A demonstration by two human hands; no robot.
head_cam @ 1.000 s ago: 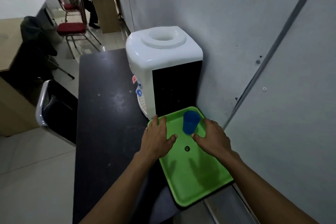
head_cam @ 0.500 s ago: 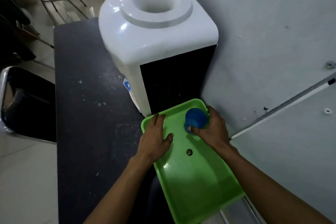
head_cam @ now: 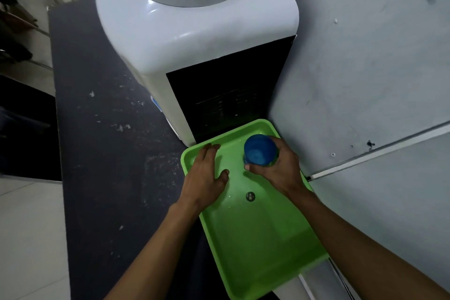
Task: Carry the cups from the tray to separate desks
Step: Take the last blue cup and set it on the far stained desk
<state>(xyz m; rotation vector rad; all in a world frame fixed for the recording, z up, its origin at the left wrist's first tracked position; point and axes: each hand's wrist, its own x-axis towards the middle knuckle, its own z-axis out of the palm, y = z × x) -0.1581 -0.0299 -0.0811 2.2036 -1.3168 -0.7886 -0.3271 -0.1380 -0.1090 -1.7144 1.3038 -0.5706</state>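
Observation:
A green tray [head_cam: 263, 246] lies on a dark table [head_cam: 104, 153], its far end against a water dispenser. A blue cup [head_cam: 259, 150] stands at the tray's far right. My right hand [head_cam: 277, 168] wraps round the cup, fingers on its far side and thumb on the near side. My left hand [head_cam: 207, 175] lies flat on the tray's far left part with straight fingers. A small round mark sits in the middle of the tray.
A white and black water dispenser [head_cam: 194, 39] stands on the table just beyond the tray. A grey wall [head_cam: 365, 80] runs close along the right. A dark chair [head_cam: 24, 126] is at the left, over pale floor tiles.
My right hand moved from beside the cup to gripping it. The view came closer and tilted down over the tray. My left hand stayed flat on the tray.

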